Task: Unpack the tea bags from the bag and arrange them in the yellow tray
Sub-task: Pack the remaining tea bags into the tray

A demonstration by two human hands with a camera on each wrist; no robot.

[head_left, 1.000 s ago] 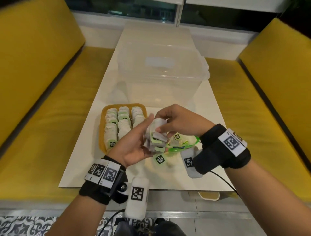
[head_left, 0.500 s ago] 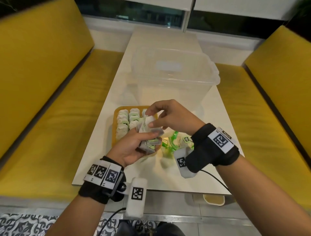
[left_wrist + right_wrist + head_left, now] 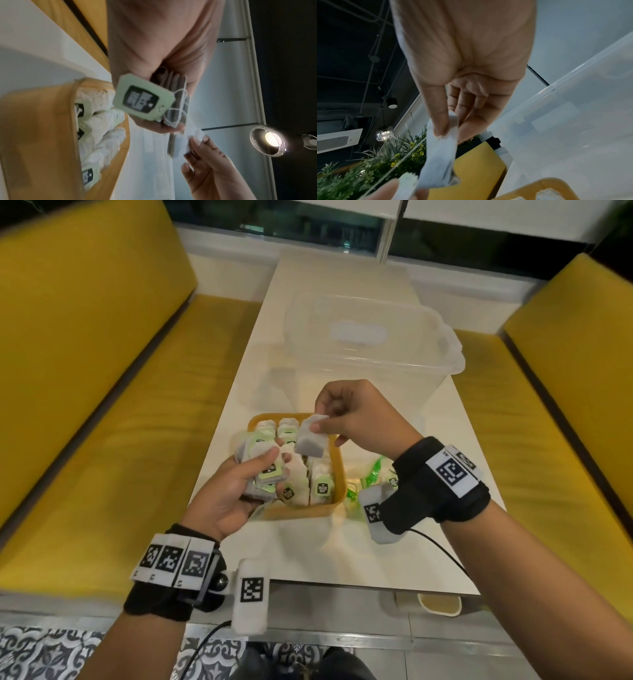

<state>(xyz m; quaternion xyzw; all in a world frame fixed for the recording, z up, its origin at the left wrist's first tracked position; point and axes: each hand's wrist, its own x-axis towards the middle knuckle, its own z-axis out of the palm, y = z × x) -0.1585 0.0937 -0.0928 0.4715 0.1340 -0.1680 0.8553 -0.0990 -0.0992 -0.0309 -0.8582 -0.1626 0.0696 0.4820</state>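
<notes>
Now, single tea bag [image 3: 310, 440]: pinched by its top edge between the thumb and forefinger of the right hand [image 3: 346, 412], hanging above the far right part of the yellow tray [image 3: 337, 463], not touching it.
Which way it points: long axis roughly upright, leaning a little; pale folded end up in the pinch, dark filled end down toward the tray.
Why held so: likely so it can drop end-first into a row.
Left hand [image 3: 236, 484]: palm up over the tray's near left corner, fingers curled round a stack of tea bags [image 3: 175, 102], one green tag [image 3: 143, 100] on top. It seems to serve as the supply.
Tray: near the table's [image 3: 394, 559] near edge, holding rows of bags standing on edge, tags toward the near wall.
Green bag [image 3: 371, 474]: on the table just right of the tray, partly hidden by the right wrist; contents hard to tell.
Clear plastic tub [image 3: 376, 337]: beyond the tray.
</notes>
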